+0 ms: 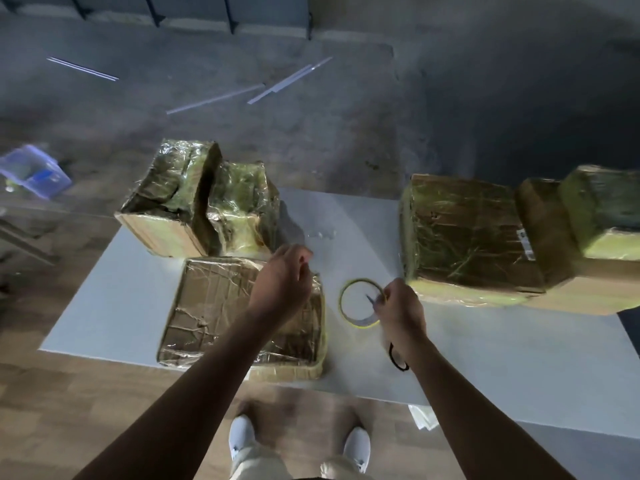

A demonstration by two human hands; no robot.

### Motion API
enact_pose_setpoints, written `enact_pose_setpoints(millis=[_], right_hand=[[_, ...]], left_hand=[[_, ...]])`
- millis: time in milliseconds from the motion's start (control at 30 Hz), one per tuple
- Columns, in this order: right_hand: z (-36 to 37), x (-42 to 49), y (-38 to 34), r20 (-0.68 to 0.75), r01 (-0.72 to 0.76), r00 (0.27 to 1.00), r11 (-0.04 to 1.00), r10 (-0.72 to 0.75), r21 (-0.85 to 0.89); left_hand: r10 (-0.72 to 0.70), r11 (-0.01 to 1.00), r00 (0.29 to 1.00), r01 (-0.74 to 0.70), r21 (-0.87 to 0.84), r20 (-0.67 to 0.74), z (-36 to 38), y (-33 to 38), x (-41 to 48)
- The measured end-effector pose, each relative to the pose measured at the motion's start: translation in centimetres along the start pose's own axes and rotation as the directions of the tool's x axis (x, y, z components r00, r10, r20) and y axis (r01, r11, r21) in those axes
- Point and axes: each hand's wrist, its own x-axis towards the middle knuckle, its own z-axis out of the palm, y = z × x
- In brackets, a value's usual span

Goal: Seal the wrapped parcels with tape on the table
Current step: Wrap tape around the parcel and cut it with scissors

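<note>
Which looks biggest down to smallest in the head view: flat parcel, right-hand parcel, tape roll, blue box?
Largest: flat parcel and right-hand parcel, which look alike, so not ranked.
Then: blue box, though farther off.
Smallest: tape roll.

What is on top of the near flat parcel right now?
Only the left hand and forearm show over the flat parcel, near its far right corner. The tape roll is beside it, gripped by the right hand. The arm hides a strip of wrap.
</note>
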Motion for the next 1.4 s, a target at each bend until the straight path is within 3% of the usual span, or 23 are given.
enact_pose_setpoints(millis=[100,233,333,433,500,567,667,733,967,1300,1400], right_hand=[[-1.4,0.2,-2.9,-0.143,0.144,0.981,0.987,-0.133,0.07],[-2.4,-0.3,-5.7,-0.293,0.426,0.865,0.905,-0.408,-0.004],[-3.1,-1.0,-7.0,-0.338,0.485,0.822,0.874,-0.457,-0.002],[-3.4,-1.7,-8.2,-0.374,0.535,0.792,0.844,-0.482,0.046],[-3.5,-1.9,-8.8,-0.362,0.526,0.81,0.845,-0.462,0.098],[-3.6,-2.0,-9.2,-0.258,0.451,0.88,0.871,-0.398,0.197],[-3.2,-2.0,-9.7,-0.102,0.416,0.909,0.879,-0.403,0.232],[-2.9,-1.9,-10.1,-0.095,0.396,0.918,0.879,-0.385,0.267],[-2.5,-1.3,-10.7,-0.215,0.455,0.88,0.882,-0.424,0.121],[-2.4,-1.5,-11.2,-0.223,0.517,0.824,0.852,-0.522,-0.084],[-2.5,-1.5,-11.2,-0.199,0.554,0.804,0.827,-0.561,-0.096]], left_hand=[[-0.055,0.998,0.987,0.059,-0.024,0.153,0.3,0.5,0.3],[-0.213,0.967,0.918,0.248,-0.064,0.336,-0.1,0.7,0.7],[-0.291,0.931,0.889,0.348,-0.109,0.353,-0.5,0.5,1.3],[-0.264,0.956,0.927,0.289,-0.059,0.265,-1.1,0.8,1.8],[-0.243,0.96,0.952,0.263,-0.095,0.187,-1.8,1.1,2.1],[-0.231,0.951,0.964,0.253,-0.177,0.135,-2.6,1.1,2.2],[-0.25,0.912,0.954,0.29,-0.291,0.166,-3.6,1.2,2.3],[-0.283,0.871,0.935,0.345,-0.351,0.215,-4.0,1.3,2.2],[-0.306,0.763,0.896,0.432,-0.48,0.321,-5.9,1.1,1.9],[-0.47,0.445,0.766,0.635,-0.632,0.438,-7.0,0.2,2.2],[-0.479,0.418,0.748,0.654,-0.63,0.459,-7.0,-0.3,2.1]])
